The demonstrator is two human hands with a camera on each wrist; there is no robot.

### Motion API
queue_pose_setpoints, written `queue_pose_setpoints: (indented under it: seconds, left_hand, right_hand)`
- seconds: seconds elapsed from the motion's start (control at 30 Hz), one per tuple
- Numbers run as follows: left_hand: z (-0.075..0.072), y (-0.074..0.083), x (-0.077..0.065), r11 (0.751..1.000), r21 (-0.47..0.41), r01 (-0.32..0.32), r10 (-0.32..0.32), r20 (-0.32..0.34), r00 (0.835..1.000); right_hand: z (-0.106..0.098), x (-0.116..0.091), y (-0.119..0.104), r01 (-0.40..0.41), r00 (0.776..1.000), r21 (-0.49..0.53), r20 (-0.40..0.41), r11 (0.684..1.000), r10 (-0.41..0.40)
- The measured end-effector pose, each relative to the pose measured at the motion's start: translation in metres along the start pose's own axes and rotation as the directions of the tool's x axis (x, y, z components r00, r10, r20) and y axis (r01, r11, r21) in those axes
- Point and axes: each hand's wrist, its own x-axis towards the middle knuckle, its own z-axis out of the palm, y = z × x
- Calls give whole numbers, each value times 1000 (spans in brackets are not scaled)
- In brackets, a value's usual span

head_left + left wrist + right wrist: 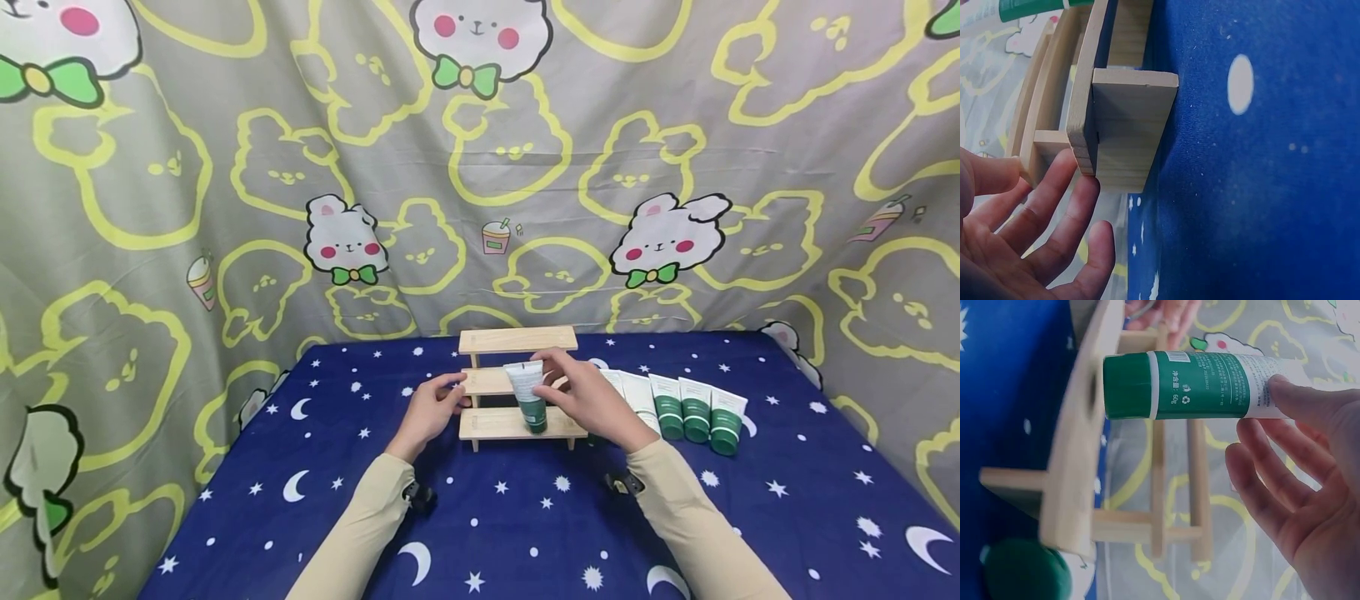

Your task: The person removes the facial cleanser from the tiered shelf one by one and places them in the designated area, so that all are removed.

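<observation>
My right hand (588, 396) pinches a green and white squeeze tube (528, 396) near its flat white end, green cap downward. The tube is upright, slightly tilted, over the lowest step of a three-tier wooden stand (480, 427). In the right wrist view the cap of the tube (1197, 384) is very close to the step; whether it touches cannot be told. My left hand (432, 410) is at the stand's left end. In the left wrist view, the fingers (1085, 194) touch the ends of the boards, with the thumb against the middle tier.
Right of the stand, several similar tubes (696, 410) lie in a row, partly behind my right hand. A dark blue cloth (345, 533) with stars and moons covers the table. A grey cartoon-print curtain (420, 167) hangs behind it.
</observation>
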Motion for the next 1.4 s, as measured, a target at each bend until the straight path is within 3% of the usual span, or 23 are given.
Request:
queue_pose_setpoints:
  seconds: [0.3, 0.57, 0.77, 1.4]
  left_hand:
    - [1, 0, 0, 1000, -1, 9, -9, 4, 1000]
    - [1, -2, 0, 1000, -27, 0, 0, 8, 1000]
    - [2, -3, 1, 999, -39, -9, 9, -2, 1000]
    - [2, -4, 1, 1000, -28, -2, 2, 6, 1000]
  right_hand:
    - [-38, -7, 7, -82, 987, -4, -136, 997, 81]
    - [-75, -17, 18, -140, 957, -37, -262, 990, 125]
    - [-97, -27, 23, -159, 927, 10, -342, 987, 153]
    - [-142, -55, 47, -245, 849, 64, -468, 967, 246]
